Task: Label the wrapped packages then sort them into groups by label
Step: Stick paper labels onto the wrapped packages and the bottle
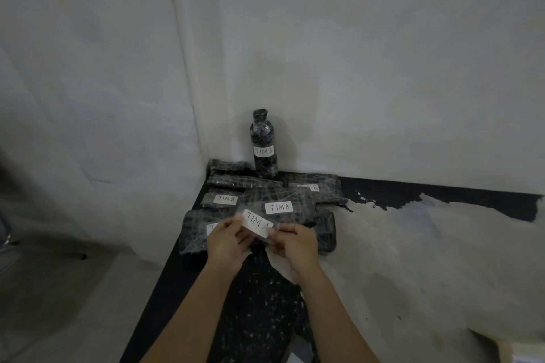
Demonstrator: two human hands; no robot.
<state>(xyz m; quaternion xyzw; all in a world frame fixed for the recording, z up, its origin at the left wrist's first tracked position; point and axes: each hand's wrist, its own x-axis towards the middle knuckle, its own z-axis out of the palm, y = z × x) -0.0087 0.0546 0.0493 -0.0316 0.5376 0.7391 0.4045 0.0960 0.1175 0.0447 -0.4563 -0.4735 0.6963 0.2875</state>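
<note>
hands: left hand (225, 240) and right hand (295, 240) both pinch a white "TIMA" label (256, 223) (tilted) above the packages
packages (300, 209): black-wrapped, piled in the table (413, 244) corner
bottle (264, 147): upright, label reads "TIMB", I think

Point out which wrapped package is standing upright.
The bottle-shaped package labelled TIM B, standing in the corner against the wall. All the other wrapped packages lie flat on the table in front of it.
</note>
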